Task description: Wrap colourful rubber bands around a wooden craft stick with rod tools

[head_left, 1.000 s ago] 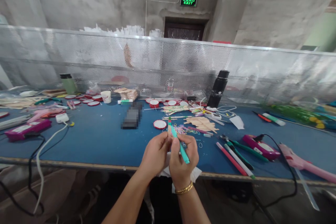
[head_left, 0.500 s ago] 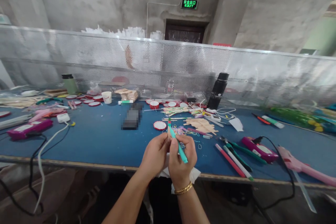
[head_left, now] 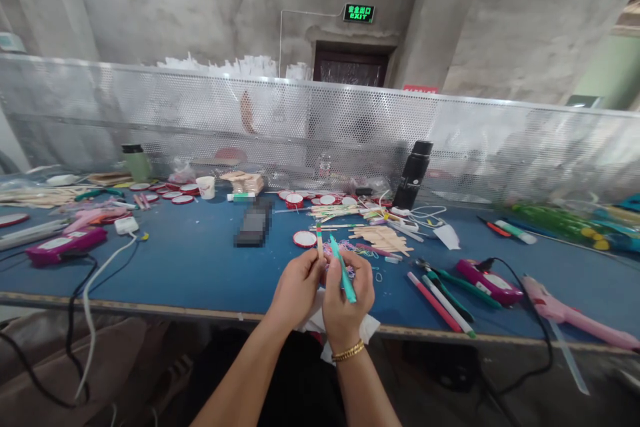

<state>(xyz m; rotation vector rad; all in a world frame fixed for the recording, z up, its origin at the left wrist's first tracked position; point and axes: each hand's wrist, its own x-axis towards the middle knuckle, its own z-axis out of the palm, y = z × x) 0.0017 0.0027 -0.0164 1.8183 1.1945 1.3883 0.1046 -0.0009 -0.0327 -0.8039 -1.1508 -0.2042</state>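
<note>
At blue table (head_left: 200, 273), holds stick (head_left: 320, 240) upright in left hand (head_left: 294, 288), painted end exposed (probably for access); grips teal marker (head_left: 344, 272) in right hand (head_left: 343, 317), tip near stick.

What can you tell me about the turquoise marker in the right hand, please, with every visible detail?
The turquoise marker is slim, smooth and plastic-looking, with a narrow front end. It is held slanted in the fingers of the right hand, narrow end pointing up and away, thicker end towards the wearer. In this view that end is just right of the banded stick, with a gap between. The fingers hide part of the barrel; no lettering is readable.
</note>
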